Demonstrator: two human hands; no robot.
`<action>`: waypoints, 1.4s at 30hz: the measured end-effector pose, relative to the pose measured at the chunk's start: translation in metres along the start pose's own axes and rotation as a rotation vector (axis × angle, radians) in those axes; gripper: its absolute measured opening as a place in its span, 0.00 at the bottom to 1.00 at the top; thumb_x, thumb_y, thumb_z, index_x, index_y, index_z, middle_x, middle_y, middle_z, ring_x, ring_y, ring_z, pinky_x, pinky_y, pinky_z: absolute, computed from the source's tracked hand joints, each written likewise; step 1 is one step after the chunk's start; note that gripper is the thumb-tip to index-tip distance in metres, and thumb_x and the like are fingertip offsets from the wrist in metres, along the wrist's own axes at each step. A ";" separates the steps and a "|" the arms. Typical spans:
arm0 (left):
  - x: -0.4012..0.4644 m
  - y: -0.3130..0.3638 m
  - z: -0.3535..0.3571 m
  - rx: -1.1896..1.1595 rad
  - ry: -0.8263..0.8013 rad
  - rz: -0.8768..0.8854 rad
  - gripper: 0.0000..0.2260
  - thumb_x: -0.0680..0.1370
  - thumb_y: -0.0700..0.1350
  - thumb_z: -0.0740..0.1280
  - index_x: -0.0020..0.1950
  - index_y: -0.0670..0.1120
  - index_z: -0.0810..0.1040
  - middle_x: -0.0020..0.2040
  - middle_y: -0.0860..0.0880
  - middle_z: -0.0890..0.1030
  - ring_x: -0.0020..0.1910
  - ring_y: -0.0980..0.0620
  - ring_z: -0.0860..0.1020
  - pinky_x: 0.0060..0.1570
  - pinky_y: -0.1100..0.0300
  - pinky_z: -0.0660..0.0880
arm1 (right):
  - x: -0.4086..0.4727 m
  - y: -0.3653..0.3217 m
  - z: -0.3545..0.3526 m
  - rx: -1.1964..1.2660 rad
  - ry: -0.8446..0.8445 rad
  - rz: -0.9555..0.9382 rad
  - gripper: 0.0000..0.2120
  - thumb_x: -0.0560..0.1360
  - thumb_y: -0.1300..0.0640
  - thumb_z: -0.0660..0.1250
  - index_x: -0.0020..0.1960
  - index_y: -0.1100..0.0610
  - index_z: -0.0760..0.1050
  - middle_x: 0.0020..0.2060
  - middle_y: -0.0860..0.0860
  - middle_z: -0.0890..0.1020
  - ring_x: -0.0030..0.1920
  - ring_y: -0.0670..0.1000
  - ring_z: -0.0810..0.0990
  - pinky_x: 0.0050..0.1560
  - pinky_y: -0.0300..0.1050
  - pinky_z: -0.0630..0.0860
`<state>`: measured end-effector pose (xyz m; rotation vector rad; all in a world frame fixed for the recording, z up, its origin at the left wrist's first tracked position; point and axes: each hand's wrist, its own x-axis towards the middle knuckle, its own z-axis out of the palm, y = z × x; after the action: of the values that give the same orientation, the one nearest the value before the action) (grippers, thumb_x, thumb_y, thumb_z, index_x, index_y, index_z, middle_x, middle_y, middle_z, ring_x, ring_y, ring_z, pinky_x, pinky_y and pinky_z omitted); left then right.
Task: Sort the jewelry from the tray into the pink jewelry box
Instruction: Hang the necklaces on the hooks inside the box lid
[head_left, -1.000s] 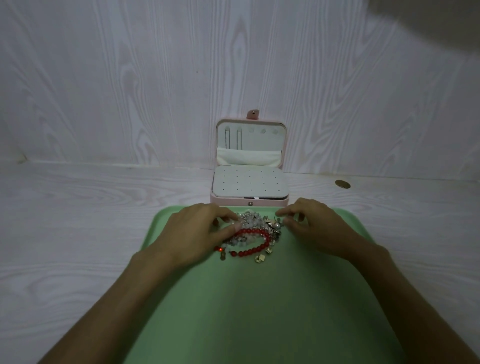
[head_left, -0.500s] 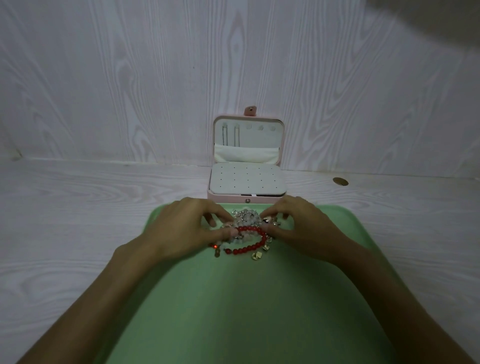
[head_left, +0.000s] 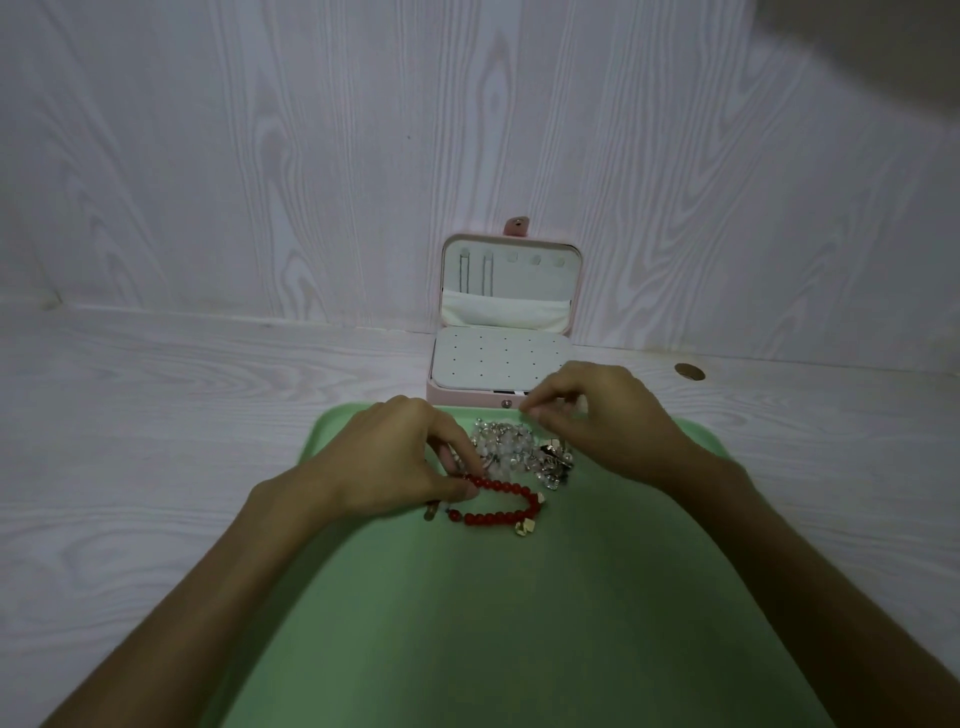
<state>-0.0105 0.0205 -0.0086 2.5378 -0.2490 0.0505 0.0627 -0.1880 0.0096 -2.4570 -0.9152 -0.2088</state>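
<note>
A red bead bracelet (head_left: 498, 503) is pinched by the left hand (head_left: 400, 457) on the green tray (head_left: 467, 623). Something too small to identify is pinched by the right hand (head_left: 602, 415) above the tangled jewelry (head_left: 519, 449). The pink box (head_left: 501, 364) stands open just beyond.

The person's left hand (head_left: 400, 457) is curling its fingers downward, while the right hand (head_left: 597, 415) is pinching thumb to forefinger.
</note>
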 end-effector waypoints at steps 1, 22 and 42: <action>0.000 -0.001 0.000 -0.008 0.006 0.000 0.07 0.66 0.57 0.76 0.42 0.61 0.83 0.37 0.63 0.82 0.39 0.65 0.79 0.43 0.60 0.78 | 0.004 -0.005 -0.001 -0.038 -0.056 -0.026 0.06 0.76 0.53 0.66 0.49 0.46 0.82 0.44 0.43 0.79 0.42 0.41 0.74 0.44 0.40 0.71; 0.004 -0.020 -0.002 0.089 0.037 -0.071 0.09 0.78 0.53 0.64 0.56 0.62 0.80 0.52 0.57 0.82 0.48 0.61 0.78 0.39 0.65 0.69 | 0.041 -0.019 -0.006 -0.315 -0.443 -0.093 0.07 0.73 0.50 0.69 0.50 0.46 0.83 0.44 0.42 0.83 0.35 0.38 0.73 0.38 0.40 0.70; -0.006 0.001 -0.015 0.118 -0.062 -0.144 0.06 0.66 0.58 0.75 0.38 0.59 0.84 0.36 0.63 0.83 0.39 0.66 0.79 0.37 0.65 0.71 | 0.023 -0.055 0.006 -0.393 -0.326 -0.232 0.11 0.75 0.52 0.66 0.57 0.45 0.78 0.46 0.43 0.78 0.44 0.42 0.70 0.40 0.39 0.64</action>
<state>-0.0166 0.0288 0.0036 2.6701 -0.0890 -0.0721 0.0444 -0.1363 0.0339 -2.7919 -1.4186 -0.0708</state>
